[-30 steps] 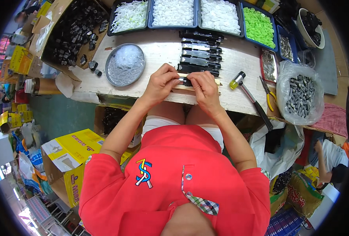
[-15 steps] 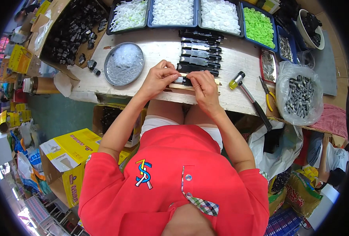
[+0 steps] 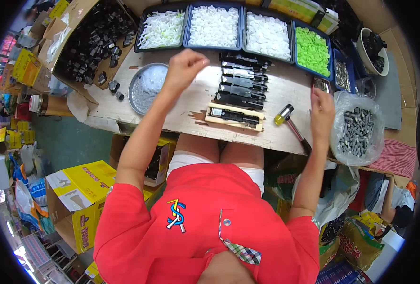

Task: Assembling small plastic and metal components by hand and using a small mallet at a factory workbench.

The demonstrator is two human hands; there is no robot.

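Between both hands (image 3: pixel 184 68) (image 3: pixel 322 111): black part (image 3: pixel 233 116), mallet (image 3: pixel 290 125).

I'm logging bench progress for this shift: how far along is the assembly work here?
Done, it seems: a row of black assembled parts lies stacked on the table. In hand: one black piece sits in the wooden jig; the left hand reaches toward the trays of white parts, the right hand hovers near the bag of grey metal pieces. Left: the carton of black parts remains well filled.

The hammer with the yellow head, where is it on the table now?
In the head view the hammer lies on the right side of the wooden table, between the wooden jig and the bag of grey metal parts, just below the right hand.
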